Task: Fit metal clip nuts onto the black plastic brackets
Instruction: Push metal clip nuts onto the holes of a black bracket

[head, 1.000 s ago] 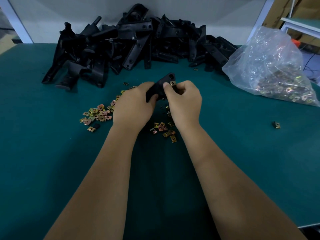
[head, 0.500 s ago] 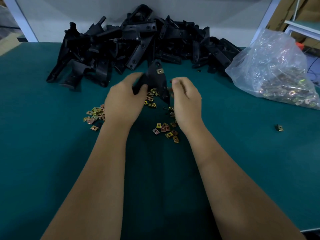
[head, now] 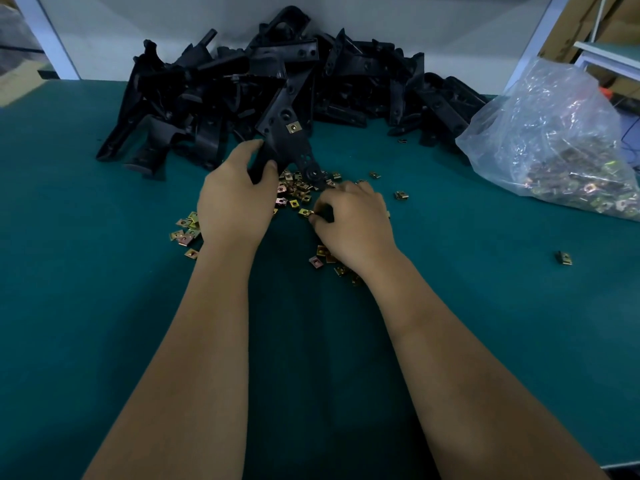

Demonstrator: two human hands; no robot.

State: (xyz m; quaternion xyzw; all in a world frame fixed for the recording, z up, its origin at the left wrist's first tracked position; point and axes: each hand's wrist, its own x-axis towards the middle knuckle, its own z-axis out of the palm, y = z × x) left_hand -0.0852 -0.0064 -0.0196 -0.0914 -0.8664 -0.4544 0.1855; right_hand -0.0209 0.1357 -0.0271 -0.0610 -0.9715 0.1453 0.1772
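The left hand (head: 235,199) was clamped around the lower end of a black plastic bracket (head: 289,143), holding it tilted up above the green tabletop (head: 104,306). One brass-coloured fitted clip nut (head: 293,127) sat on the bracket's upper face, just beside a round hole. The bracket's narrow far end pointed down toward the loose clip nuts (head: 294,194) scattered on the tabletop between the two hands.

The right hand (head: 353,223) lay low over those nuts, fingers curled and pinched together at a single nut (head: 304,212) near its fingertips; whether the nut was actually gripped or only touched could not be told. More nuts lay in a small cluster (head: 185,233) to the left of the left wrist and another under the right wrist.

Behind the hands a heap of black brackets (head: 277,84) was piled against the back wall. A clear plastic bag (head: 554,140) holding many more nuts rested at the right, and one stray nut (head: 563,258) sat well apart on the right side of the tabletop
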